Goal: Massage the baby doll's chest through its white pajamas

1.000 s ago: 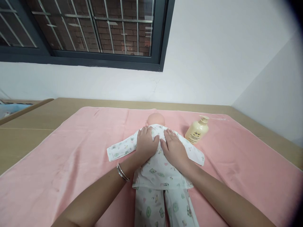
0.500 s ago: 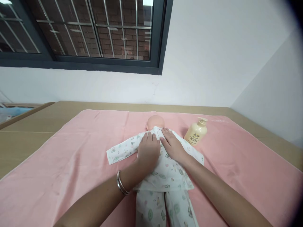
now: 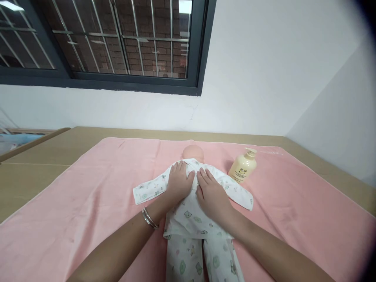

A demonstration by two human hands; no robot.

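A baby doll (image 3: 193, 152) lies on a pink sheet, its bald head pointing away from me. It wears a white printed long-sleeved top (image 3: 190, 219) and matching trousers (image 3: 185, 260); both sleeves are spread out sideways. My left hand (image 3: 179, 181) rests flat on the left upper part of the top, thumb apart from the fingers, with silver bangles (image 3: 149, 218) on the wrist. Flat on the right upper part of the top lies my right hand (image 3: 213, 194), its fingers stretched out. The doll's face does not show.
A pale yellow pump bottle (image 3: 243, 166) stands by the doll's right-hand sleeve. The pink sheet (image 3: 111, 188) covers most of a tan padded surface (image 3: 35, 160). Behind it are a white wall (image 3: 249, 78) and a dark-framed, barred window (image 3: 132, 80).
My left hand has slid up and left toward the shoulder of the top. My right hand has come down and inward from the other shoulder. The bottle stays in place.
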